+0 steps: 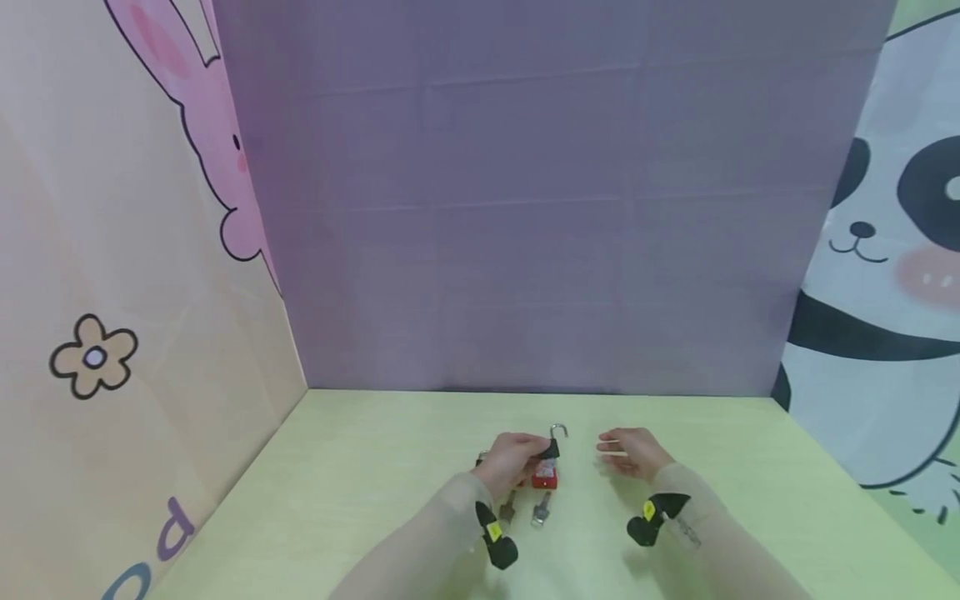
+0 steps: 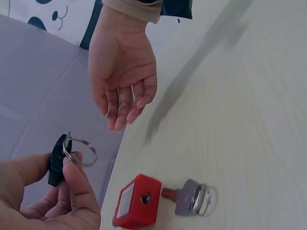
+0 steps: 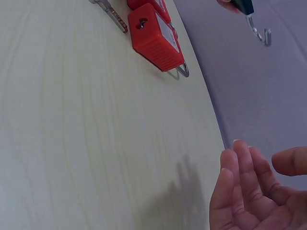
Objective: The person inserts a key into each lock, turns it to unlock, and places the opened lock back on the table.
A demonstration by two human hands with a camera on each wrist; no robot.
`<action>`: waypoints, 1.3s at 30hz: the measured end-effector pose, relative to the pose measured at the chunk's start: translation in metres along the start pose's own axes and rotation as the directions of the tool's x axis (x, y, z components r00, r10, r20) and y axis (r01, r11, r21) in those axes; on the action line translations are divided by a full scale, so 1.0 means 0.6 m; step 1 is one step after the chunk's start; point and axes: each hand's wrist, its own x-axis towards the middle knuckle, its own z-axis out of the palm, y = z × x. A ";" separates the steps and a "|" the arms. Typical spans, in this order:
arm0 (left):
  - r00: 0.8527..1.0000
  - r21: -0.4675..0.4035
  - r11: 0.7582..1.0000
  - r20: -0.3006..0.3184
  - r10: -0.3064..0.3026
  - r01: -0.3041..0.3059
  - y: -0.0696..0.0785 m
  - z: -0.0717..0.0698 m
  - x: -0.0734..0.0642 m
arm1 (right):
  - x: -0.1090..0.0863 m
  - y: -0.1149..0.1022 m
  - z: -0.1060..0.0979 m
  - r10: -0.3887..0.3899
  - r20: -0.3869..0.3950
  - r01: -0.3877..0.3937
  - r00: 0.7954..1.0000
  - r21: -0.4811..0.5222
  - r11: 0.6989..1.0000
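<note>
My left hand (image 1: 513,462) pinches a small black padlock (image 2: 56,160) between thumb and fingers, raised over the table. Its hooked metal shackle (image 3: 261,34) stands open. In the left wrist view a metal ring (image 2: 80,152) shows at the lock's near side. My right hand (image 1: 633,451) hovers to the right of it, palm turned inward, fingers loosely bent and holding nothing. A red padlock (image 1: 545,475) lies just below the black one in the head view. Close to its keyhole end is a grey key (image 2: 187,197) with a ring. A second red padlock (image 3: 158,5) is partly hidden.
Another key (image 1: 507,507) lies left of the first, near my left wrist. Part of a dark item with metal (image 1: 482,458) shows behind my left hand. The pale wood-grain table (image 1: 375,467) meets a purple backdrop (image 1: 480,250), with printed panels on both sides.
</note>
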 end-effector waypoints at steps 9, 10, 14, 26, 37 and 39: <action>1.000 0.350 0.937 -0.003 -0.020 0.020 -0.015 0.048 -0.011 | 0.003 0.007 -0.008 0.015 -0.015 -0.015 1.000 -0.003 1.000; 1.000 0.374 0.927 0.001 -0.018 0.016 -0.017 0.053 -0.013 | 0.003 0.008 -0.009 0.016 -0.015 -0.016 1.000 -0.003 1.000; 1.000 0.468 0.883 0.024 0.003 -0.014 -0.029 0.070 -0.018 | 0.005 0.012 -0.011 0.016 -0.009 -0.016 1.000 -0.004 1.000; 0.999 0.600 0.800 0.027 -0.044 0.019 -0.037 0.092 -0.035 | 0.004 0.011 -0.009 0.015 -0.003 -0.015 1.000 0.001 1.000; 0.999 0.648 0.762 0.028 -0.015 -0.007 -0.042 0.096 -0.033 | -0.001 0.006 -0.013 0.046 0.004 -0.046 0.999 0.010 0.999; 0.999 0.662 0.749 0.048 -0.002 -0.030 -0.041 0.094 -0.033 | -0.001 0.006 -0.013 0.051 0.004 -0.051 0.999 0.008 0.999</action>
